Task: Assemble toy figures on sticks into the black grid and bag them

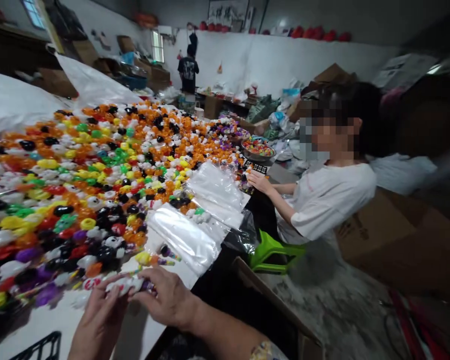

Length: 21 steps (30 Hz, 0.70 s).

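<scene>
My left hand (99, 315) and my right hand (168, 296) meet low in the view, at the near edge of a white table (138, 327). Between their fingertips they pinch a small white plastic toy (125, 286) with a dark, colourful end; its exact kind is partly covered by my fingers. Just beyond lie a yellow-topped toy (143, 258) and a dark one (168, 251), both with multicoloured stems. A huge heap of small plastic toys (108, 190) in orange, black, white, yellow, green and purple spreads over the table. Clear plastic bags (185, 237) lie flat beyond my right hand.
More clear bags (217, 192) lie farther along. A person in a white shirt (330, 200) sits at the right, one hand (259, 181) at black trays (255, 167). Nearby are a metal bowl (258, 155), a green stool (273, 255) and a cardboard box (273, 300). A black rack (39, 346) lies near-left.
</scene>
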{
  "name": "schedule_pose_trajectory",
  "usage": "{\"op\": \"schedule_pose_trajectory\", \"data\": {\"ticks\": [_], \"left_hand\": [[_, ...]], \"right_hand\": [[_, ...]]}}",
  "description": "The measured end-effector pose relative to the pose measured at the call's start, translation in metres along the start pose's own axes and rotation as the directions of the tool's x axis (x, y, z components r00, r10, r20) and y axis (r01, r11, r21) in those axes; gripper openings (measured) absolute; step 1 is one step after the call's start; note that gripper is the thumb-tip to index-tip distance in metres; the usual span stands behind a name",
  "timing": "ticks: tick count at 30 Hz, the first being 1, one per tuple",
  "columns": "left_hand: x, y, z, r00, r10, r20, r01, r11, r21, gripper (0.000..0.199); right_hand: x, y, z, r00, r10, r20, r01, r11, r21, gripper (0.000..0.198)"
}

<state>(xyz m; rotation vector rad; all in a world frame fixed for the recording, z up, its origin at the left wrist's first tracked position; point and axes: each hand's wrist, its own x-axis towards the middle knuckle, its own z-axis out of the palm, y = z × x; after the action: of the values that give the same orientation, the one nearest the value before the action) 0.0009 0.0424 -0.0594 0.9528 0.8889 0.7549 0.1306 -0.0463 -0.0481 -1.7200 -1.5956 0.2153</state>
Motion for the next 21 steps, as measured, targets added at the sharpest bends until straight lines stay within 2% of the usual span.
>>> {"op": "schedule_pose_trajectory", "data": {"ticks": [4, 7, 11, 16, 18, 21], "left_hand": [[-0.008, 0.007, 0.001, 0.995, -0.094, -0.026, 0.092, 0.994, -0.060, 0.066], [-0.013, 0.015, 0.004, 0.990, -0.124, -0.068, 0.119, 0.990, -0.072, 0.071], [-0.015, 0.022, 0.006, 0.994, -0.091, -0.054, 0.091, 0.996, -0.016, 0.064], [-0.019, 0.028, 0.013, 0.995, -0.054, -0.079, 0.057, 0.998, 0.031, 0.059], [-0.021, 0.028, 0.016, 0.992, -0.070, -0.104, 0.073, 0.997, 0.024, 0.061], [-0.022, 0.024, 0.017, 0.986, -0.086, -0.142, 0.099, 0.991, 0.088, 0.071]], "right_hand": [[-0.005, 0.001, -0.004, 0.989, 0.129, 0.078, -0.137, 0.985, 0.108, 0.034], [-0.005, 0.002, -0.005, 0.993, 0.093, 0.069, -0.100, 0.987, 0.122, 0.036], [-0.005, 0.003, 0.001, 0.994, 0.023, 0.107, -0.037, 0.991, 0.131, 0.038], [-0.007, 0.010, 0.012, 0.996, 0.066, 0.061, -0.072, 0.991, 0.114, 0.034], [-0.007, 0.011, 0.013, 0.999, 0.039, 0.033, -0.041, 0.997, 0.063, 0.032], [-0.008, 0.011, 0.012, 0.998, -0.023, 0.066, 0.022, 0.999, 0.023, 0.032]]}}
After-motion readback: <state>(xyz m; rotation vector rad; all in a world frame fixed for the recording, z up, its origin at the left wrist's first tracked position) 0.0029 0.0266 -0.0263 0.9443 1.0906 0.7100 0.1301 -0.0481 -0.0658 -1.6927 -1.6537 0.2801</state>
